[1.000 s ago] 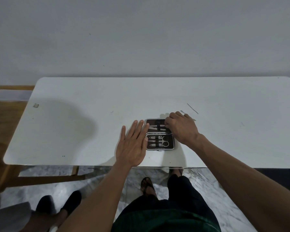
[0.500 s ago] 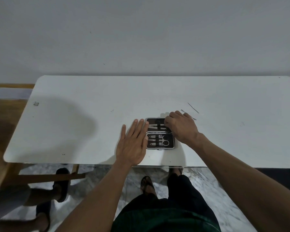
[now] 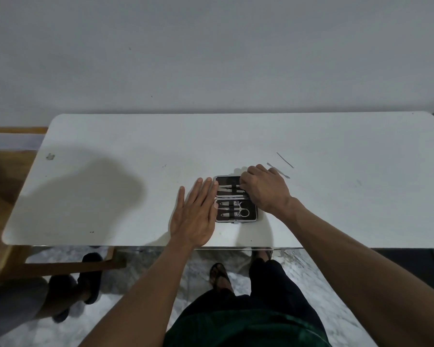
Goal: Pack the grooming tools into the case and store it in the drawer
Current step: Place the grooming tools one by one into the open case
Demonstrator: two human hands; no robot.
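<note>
Packing is under way: the left hand (image 3: 194, 216) lies flat, fingers spread, steadying the open case (image 3: 236, 199) on the desk (image 3: 110, 146). The right hand (image 3: 264, 189) works at the far tray, its grip hidden. Next, I judge, come the two loose tools (image 3: 281, 169) beyond it.

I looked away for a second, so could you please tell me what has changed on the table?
Almost nothing: the right hand stays at the far half of the open case, the left hand flat beside it. Two loose tools lie where they were. Only a bystander's feet shifted.
</note>
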